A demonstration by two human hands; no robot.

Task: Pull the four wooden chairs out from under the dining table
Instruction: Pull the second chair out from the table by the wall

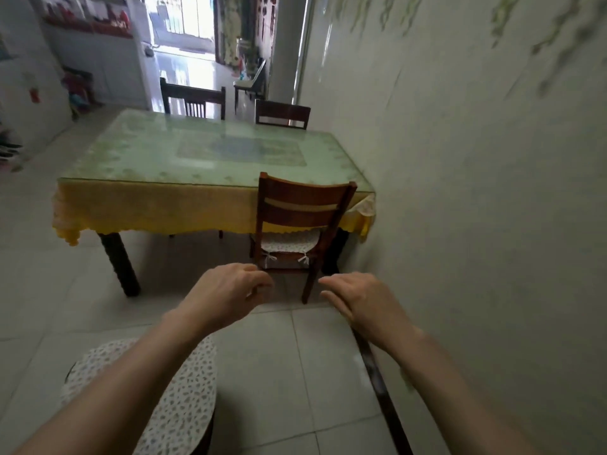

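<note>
The dining table (pixel 138 205) has a glass top over a yellow cloth. A brown wooden chair (pixel 303 208) is tucked under its near right side, by the wall, with a spotted seat pad. Two more chairs stand at the far side: one far left chair (pixel 193 100) and one far right chair (pixel 282 114). A fourth chair's spotted cushion (pixel 184 399) shows below my left arm, away from the table. My left hand (pixel 226 297) and my right hand (pixel 364 303) reach forward, fingers apart, holding nothing, short of the near chair.
A wall (pixel 476 192) runs close along the right, with a dark skirting strip (pixel 381 382) at the floor. The floor (pixel 295 372) is pale tile. Cabinets and clutter (pixel 78 90) stand at the far left. A bright doorway (pixel 187 34) lies beyond the table.
</note>
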